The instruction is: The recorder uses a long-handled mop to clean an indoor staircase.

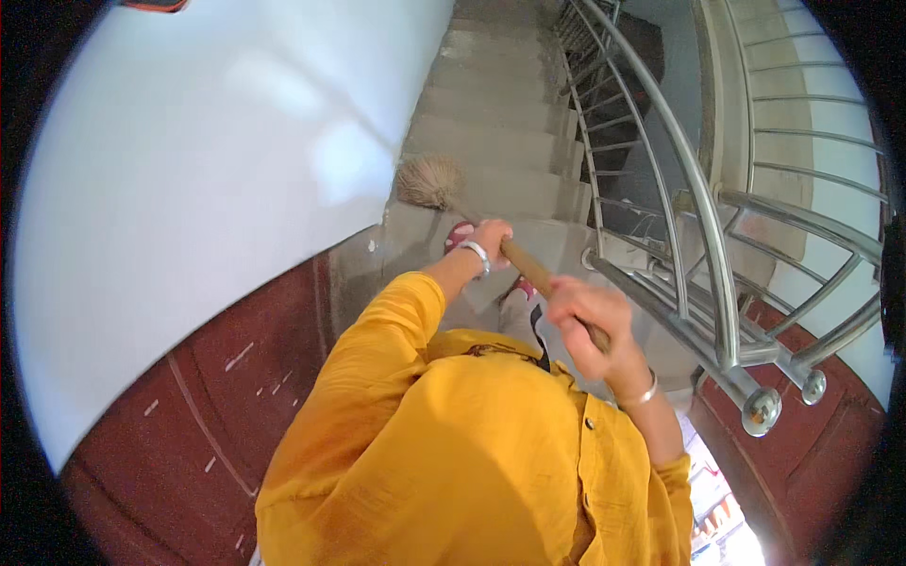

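Both hands (493,236) (593,316) grip a broom handle (530,268) — straw head (430,182) (bushy, tan) near the white wall (226,170).

The broom handle (528,265) is tan; bristles (431,182) beige; shirt (481,453) yellow; railing (696,176) silver; shoes (459,236) red, perhaps white-spotted.

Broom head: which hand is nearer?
Left. The left hand grips the handle partway along, below and right of the broom head in the picture; the right hand grips farther off, near the handle's far end.
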The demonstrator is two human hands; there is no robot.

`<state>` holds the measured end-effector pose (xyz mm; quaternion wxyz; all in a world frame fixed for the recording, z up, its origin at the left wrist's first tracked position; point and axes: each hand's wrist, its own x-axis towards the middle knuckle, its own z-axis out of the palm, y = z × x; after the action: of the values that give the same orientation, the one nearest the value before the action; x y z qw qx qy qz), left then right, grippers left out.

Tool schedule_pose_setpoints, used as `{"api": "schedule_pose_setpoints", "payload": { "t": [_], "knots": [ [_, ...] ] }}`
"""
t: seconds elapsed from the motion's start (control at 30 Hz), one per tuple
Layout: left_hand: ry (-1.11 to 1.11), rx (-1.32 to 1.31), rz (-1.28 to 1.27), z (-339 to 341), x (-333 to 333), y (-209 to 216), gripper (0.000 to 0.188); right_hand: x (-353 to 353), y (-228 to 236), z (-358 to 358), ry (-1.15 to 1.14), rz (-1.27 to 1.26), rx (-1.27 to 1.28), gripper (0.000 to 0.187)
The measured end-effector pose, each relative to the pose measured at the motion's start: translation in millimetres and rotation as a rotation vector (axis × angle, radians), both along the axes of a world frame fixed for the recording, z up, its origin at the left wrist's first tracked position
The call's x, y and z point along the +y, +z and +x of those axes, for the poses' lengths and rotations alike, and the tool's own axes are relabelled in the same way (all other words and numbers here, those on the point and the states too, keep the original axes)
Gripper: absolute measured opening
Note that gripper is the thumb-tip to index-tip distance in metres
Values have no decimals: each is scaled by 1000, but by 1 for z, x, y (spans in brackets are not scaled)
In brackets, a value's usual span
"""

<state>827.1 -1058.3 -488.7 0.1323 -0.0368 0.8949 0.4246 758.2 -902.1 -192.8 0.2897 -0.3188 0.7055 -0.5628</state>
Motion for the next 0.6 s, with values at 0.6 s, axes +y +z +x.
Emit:
{"api": "schedule_pose_setpoints", "payload": {
  "t": [0.6],
  "knots": [
    [-254,404,375,-55,76,82,25,14,115,-4,-66,9,216,7]
  ]
}}
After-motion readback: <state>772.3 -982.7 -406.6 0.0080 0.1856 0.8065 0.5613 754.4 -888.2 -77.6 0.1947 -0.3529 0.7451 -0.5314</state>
